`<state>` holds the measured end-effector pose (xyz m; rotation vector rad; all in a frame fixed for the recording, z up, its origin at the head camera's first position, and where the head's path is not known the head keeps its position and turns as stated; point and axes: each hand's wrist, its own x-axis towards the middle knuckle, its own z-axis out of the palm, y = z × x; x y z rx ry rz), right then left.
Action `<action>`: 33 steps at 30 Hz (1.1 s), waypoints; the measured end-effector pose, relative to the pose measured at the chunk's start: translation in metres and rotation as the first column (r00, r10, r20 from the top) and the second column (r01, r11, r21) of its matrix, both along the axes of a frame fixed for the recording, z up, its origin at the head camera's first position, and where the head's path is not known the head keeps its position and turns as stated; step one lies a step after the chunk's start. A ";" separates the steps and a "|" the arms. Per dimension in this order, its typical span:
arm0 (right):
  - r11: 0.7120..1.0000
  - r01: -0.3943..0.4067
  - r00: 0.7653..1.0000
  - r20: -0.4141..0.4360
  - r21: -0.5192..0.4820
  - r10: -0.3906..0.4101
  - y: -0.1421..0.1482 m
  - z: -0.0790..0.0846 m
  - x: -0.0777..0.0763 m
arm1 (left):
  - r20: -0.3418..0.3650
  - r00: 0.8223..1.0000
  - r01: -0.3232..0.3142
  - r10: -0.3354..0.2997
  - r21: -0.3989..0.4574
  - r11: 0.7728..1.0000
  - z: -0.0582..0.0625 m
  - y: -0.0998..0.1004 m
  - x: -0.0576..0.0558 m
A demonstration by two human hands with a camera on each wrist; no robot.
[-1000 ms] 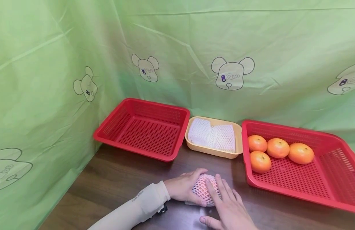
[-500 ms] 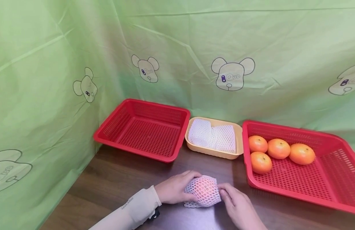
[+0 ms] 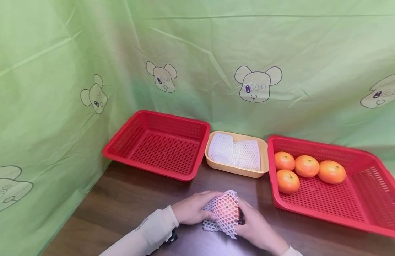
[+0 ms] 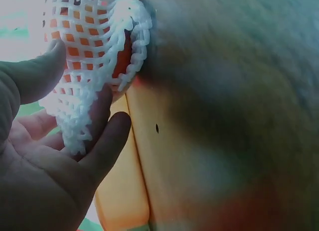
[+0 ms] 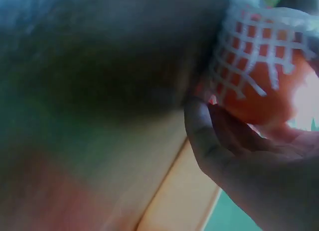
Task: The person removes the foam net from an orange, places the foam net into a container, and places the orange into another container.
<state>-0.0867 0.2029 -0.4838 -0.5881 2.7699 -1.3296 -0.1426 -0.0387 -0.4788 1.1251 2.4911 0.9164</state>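
Observation:
An orange (image 5: pixel 271 94) sits partly inside a white foam net sleeve (image 3: pixel 223 210), low in the middle of the head view. My left hand (image 3: pixel 191 209) grips the sleeved fruit from the left, thumb in front. In the left wrist view, the gathered tail of the net (image 4: pixel 75 126) lies between that hand's thumb and fingers. My right hand (image 3: pixel 257 224) curls round the right side, where the orange's skin shows bare past the net's loose edge. Its fingers (image 5: pixel 202 131) reach beneath the fruit in the right wrist view. The far side of the orange is hidden.
A red basket (image 3: pixel 315 213) at right contains several oranges (image 3: pixel 307 166). Behind the hands stands a yellow tray (image 3: pixel 236 170) with folded foam nets (image 3: pixel 248 153). Another red basket (image 3: pixel 149 167) is at left. Green cloth (image 3: pixel 197 42) hangs behind the dark wooden table (image 3: pixel 120 199).
My right hand went from spread fingers over the net to its right edge, then round the orange's right side. The net's right end now stands flared. My left hand shifted slightly left, still gripping.

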 end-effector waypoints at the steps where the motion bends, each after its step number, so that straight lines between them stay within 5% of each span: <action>1: 1.000 0.011 1.000 0.002 0.027 -0.011 -0.003 0.000 -0.001 | -0.002 1.000 -0.007 0.007 0.005 1.000 0.000 0.000 0.000; 11: 0.974 0.198 0.980 -0.046 0.110 -0.194 0.011 0.010 0.014 | -0.015 0.986 -0.160 0.164 0.144 0.977 0.006 0.003 0.003; 18: 0.964 0.216 0.976 -0.028 0.156 -0.214 0.033 0.016 0.027 | 0.010 0.978 -0.206 0.209 0.221 0.953 0.050 0.011 -0.005; 22: 0.962 0.222 0.975 -0.061 0.160 -0.215 0.041 0.016 0.030 | -0.004 0.967 -0.242 0.256 0.314 0.918 0.080 0.033 -0.023; 25: 0.960 0.226 0.974 -0.068 0.164 -0.217 0.044 0.016 0.031 | 0.011 0.952 -0.284 0.307 0.406 0.868 0.096 0.057 -0.048; 28: 0.960 0.226 0.974 -0.034 0.168 -0.224 0.044 0.018 0.031 | 0.123 0.920 -0.381 0.371 0.498 0.779 0.103 0.083 -0.077; 31: 0.961 0.220 0.975 0.005 0.170 -0.224 0.043 0.020 0.031 | 0.274 0.855 -0.517 0.441 0.524 0.677 0.099 0.107 -0.103; 33: 0.962 0.217 0.975 0.015 0.167 -0.222 0.041 0.021 0.031 | 0.308 0.797 -0.603 0.520 0.471 0.644 0.093 0.120 -0.115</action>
